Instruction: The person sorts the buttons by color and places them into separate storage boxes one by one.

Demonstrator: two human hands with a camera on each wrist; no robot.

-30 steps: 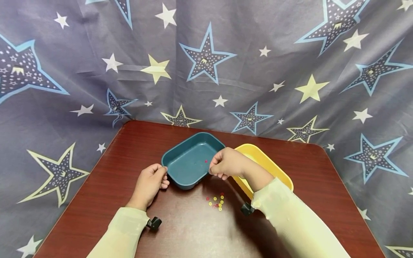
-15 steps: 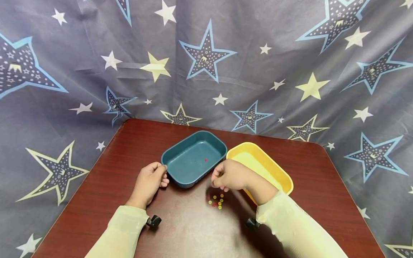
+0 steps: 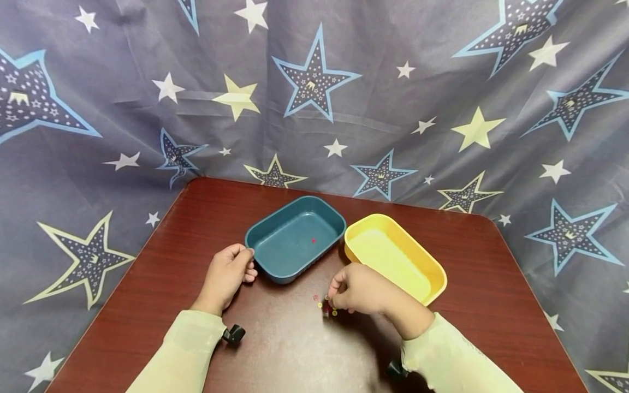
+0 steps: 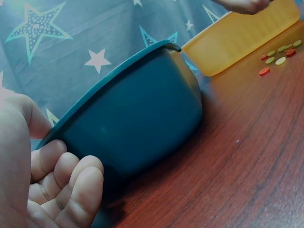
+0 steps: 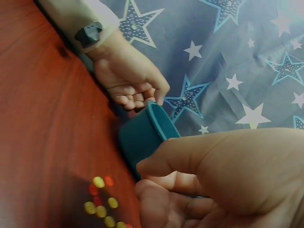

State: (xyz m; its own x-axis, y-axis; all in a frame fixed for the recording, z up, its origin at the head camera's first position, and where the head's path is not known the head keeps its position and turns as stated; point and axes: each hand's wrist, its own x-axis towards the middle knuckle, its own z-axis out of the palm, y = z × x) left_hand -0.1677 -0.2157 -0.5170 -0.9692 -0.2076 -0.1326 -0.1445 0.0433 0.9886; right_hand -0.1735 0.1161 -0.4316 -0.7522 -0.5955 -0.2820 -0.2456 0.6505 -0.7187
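My left hand pinches the near left rim of a teal plastic bin, thumb over the edge and fingers curled against its outer wall. Inside this bin lies one small red button. My right hand is low over a scatter of small red and yellow buttons on the table, partly covering them. Its fingers are loosely bent, thumb tip close to the index fingertip, and nothing shows between them. In the right wrist view a yellow button and several others lie just beyond the fingertips.
A yellow bin stands to the right of the teal one, partly behind my right forearm. Both are on a reddish-brown wooden table. A grey curtain with printed stars hangs behind the table.
My right hand has come from the teal bin's right rim down toward me, over the loose buttons, uncovering more of the yellow bin. My left hand keeps its hold on the rim.
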